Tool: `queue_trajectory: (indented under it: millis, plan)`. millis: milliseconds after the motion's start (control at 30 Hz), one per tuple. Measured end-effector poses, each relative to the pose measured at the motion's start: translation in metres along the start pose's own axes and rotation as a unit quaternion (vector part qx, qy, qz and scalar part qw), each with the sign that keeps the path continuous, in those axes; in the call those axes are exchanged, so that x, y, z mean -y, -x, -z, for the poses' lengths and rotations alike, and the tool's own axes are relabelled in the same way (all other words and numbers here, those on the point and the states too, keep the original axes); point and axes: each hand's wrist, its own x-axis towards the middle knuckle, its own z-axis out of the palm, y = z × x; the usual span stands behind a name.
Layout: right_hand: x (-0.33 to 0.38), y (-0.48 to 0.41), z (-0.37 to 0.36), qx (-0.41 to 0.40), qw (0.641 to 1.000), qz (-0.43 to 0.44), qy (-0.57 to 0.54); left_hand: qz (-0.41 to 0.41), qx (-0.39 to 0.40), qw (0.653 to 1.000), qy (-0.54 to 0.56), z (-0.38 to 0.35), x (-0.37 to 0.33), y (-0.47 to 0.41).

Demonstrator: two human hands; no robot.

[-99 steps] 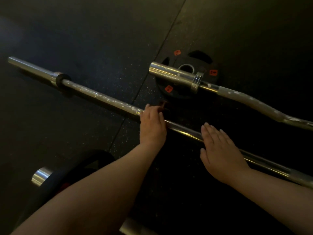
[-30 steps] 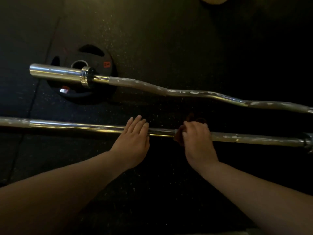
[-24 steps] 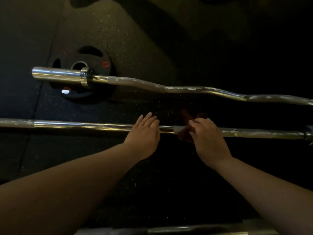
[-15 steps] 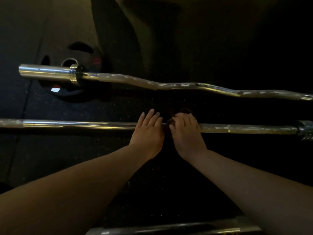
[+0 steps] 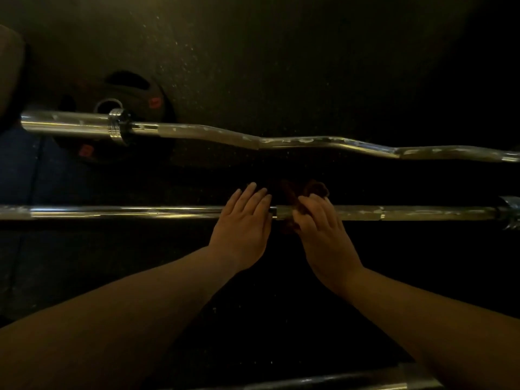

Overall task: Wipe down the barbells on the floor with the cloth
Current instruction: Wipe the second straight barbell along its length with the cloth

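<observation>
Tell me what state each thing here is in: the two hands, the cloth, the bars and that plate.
left hand, open, fingers flat on the straight barbell.
right hand, holds the cloth against that barbell.
cloth, bunched, under the right hand.
straight barbell, on the floor, shiny left of the hands, white-flecked to their right.
curl bar, on the floor, white-flecked, untouched.
weight plate, flat under the curl bar's left sleeve.

Premises were a gym, free-weights area. The floor (image 5: 253, 66) was dark, speckled rubber matting. On it lay a straight bar (image 5: 126, 213), a curl bar (image 5: 295, 142) with a chrome sleeve, and a black plate (image 5: 135, 88) bearing red labels. A third bar (image 5: 337, 380) showed at the near edge. Lighting was dim.
</observation>
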Motion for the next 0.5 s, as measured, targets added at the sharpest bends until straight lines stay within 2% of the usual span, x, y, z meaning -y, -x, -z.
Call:
queue_trajectory:
  millis: [100,200,267,400,500]
  plan:
    - [0.000,-0.012,0.007,0.021,1.000,-0.004,-0.002,0.005,0.004,1.000,-0.002,0.001,-0.002,-0.001]
    - [0.012,-0.040,0.021,0.066,0.994,-0.083,-0.032,-0.002,0.007,1.000,-0.011,0.003,-0.001,-0.001]
    - [0.020,-0.034,0.021,0.055,0.992,-0.102,-0.052,0.002,0.006,1.000,-0.015,0.003,-0.002,0.000]
    - [0.023,0.004,0.005,0.037,0.999,-0.005,0.002,0.007,0.023,1.000,-0.019,0.005,-0.004,-0.001]
    - [0.014,-0.011,0.010,0.045,0.999,-0.002,-0.010,0.001,0.019,1.000,-0.020,0.005,-0.002,-0.001]
